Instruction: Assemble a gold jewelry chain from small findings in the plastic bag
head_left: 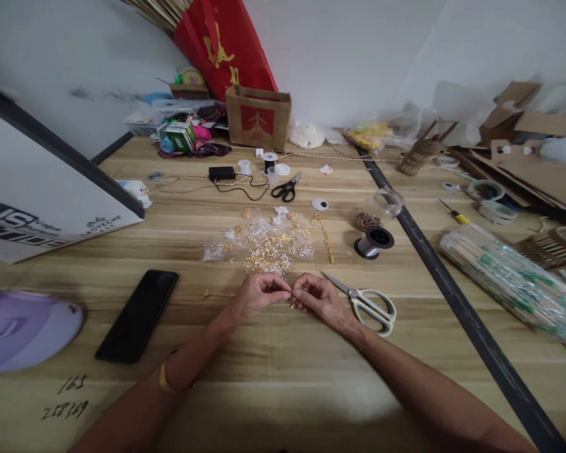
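My left hand (263, 294) and my right hand (318, 298) meet fingertip to fingertip over the table, both pinched closed. Whatever lies between the fingertips is too small to name. Just below them shows a tiny gold-coloured bead (292, 306); I cannot tell whether it hangs from the fingers or lies on the wood. Right behind the hands spreads a pile of small gold and silver jewellery findings (268, 248), partly in clear plastic bags. A thin gold piece with a star-like end (206, 294) lies left of my left hand. White-handled scissors (372, 308) rest beside my right wrist.
Left are a black phone (136, 316) and a purple object (33, 330). Behind the pile lie black scissors (287, 187) and a black adapter (221, 173). To the right stand a wire spool (373, 242), a gold chain (325, 238), a bead container (368, 220) and bagged sticks (509, 277).
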A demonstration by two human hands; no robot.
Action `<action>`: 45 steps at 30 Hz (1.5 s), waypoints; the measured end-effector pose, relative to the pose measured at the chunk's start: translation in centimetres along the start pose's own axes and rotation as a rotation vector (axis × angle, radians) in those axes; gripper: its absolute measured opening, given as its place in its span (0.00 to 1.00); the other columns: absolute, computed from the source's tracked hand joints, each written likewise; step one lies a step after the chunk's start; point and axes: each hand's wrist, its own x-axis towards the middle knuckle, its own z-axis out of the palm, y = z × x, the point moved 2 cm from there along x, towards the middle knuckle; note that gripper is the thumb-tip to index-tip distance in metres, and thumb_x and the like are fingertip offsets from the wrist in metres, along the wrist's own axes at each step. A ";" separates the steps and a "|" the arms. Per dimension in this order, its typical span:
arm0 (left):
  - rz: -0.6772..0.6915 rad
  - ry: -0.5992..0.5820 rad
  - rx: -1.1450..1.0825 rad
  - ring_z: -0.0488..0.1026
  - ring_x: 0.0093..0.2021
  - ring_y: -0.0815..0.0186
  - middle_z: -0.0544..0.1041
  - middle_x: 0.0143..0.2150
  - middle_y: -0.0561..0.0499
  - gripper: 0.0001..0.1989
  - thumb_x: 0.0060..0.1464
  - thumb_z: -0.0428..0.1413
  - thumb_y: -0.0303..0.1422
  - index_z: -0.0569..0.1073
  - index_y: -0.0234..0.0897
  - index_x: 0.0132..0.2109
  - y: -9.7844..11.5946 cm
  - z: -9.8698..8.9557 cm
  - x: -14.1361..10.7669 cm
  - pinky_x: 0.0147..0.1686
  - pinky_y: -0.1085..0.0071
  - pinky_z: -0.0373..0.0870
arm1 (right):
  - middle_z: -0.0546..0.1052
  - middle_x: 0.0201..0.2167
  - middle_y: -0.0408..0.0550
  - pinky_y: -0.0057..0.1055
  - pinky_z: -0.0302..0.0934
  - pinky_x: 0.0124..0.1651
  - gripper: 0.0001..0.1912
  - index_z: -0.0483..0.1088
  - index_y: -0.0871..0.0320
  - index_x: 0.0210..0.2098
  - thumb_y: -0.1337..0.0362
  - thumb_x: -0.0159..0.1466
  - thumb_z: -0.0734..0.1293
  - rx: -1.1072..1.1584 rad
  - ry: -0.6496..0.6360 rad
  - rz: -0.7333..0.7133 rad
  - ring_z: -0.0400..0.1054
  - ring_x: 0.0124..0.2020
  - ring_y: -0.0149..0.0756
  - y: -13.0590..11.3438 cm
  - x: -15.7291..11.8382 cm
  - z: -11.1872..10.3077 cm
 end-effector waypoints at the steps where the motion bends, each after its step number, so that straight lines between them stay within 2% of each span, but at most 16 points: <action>1: 0.000 0.000 0.010 0.73 0.27 0.69 0.78 0.27 0.49 0.09 0.42 0.63 0.32 0.76 0.29 0.31 0.1 0.0 0.0 0.30 0.75 0.67 | 0.68 0.20 0.41 0.24 0.55 0.24 0.16 0.66 0.60 0.29 0.52 0.59 0.67 -0.002 0.002 -0.001 0.59 0.20 0.26 -0.1 0.0 0.0; 9: 0.027 -0.002 0.068 0.72 0.27 0.69 0.77 0.26 0.49 0.10 0.42 0.63 0.34 0.76 0.30 0.30 0.3 0.0 -0.1 0.28 0.75 0.67 | 0.67 0.19 0.40 0.24 0.54 0.23 0.17 0.66 0.59 0.29 0.51 0.58 0.67 -0.007 -0.001 0.012 0.58 0.19 0.26 -0.2 0.0 0.1; 20: 0.073 0.020 0.168 0.70 0.25 0.70 0.76 0.25 0.50 0.07 0.46 0.60 0.32 0.76 0.30 0.29 0.8 0.0 -0.2 0.27 0.76 0.65 | 0.66 0.19 0.40 0.25 0.52 0.24 0.16 0.66 0.60 0.29 0.52 0.59 0.67 -0.014 -0.014 0.001 0.57 0.20 0.26 0.0 0.0 0.0; 28: 0.071 -0.048 0.084 0.73 0.28 0.69 0.76 0.27 0.49 0.08 0.48 0.59 0.34 0.73 0.31 0.30 0.8 0.0 -0.3 0.31 0.75 0.69 | 0.68 0.21 0.41 0.25 0.55 0.25 0.16 0.66 0.60 0.29 0.52 0.59 0.67 0.005 -0.034 0.032 0.60 0.21 0.26 -0.3 0.0 0.1; 37: 0.026 -0.093 0.093 0.70 0.25 0.71 0.73 0.24 0.52 0.10 0.49 0.58 0.35 0.71 0.31 0.30 1.0 -0.3 -0.3 0.28 0.76 0.67 | 0.72 0.22 0.42 0.24 0.58 0.23 0.15 0.65 0.60 0.30 0.53 0.60 0.66 0.056 -0.061 0.022 0.64 0.19 0.26 -0.2 0.2 0.0; 45: 0.014 -0.134 0.158 0.67 0.23 0.73 0.71 0.22 0.54 0.07 0.49 0.57 0.33 0.71 0.32 0.30 1.8 -0.9 -0.5 0.26 0.77 0.64 | 0.69 0.20 0.41 0.24 0.55 0.23 0.15 0.66 0.60 0.31 0.53 0.60 0.66 -0.041 0.021 0.004 0.60 0.20 0.26 -0.4 0.3 -0.8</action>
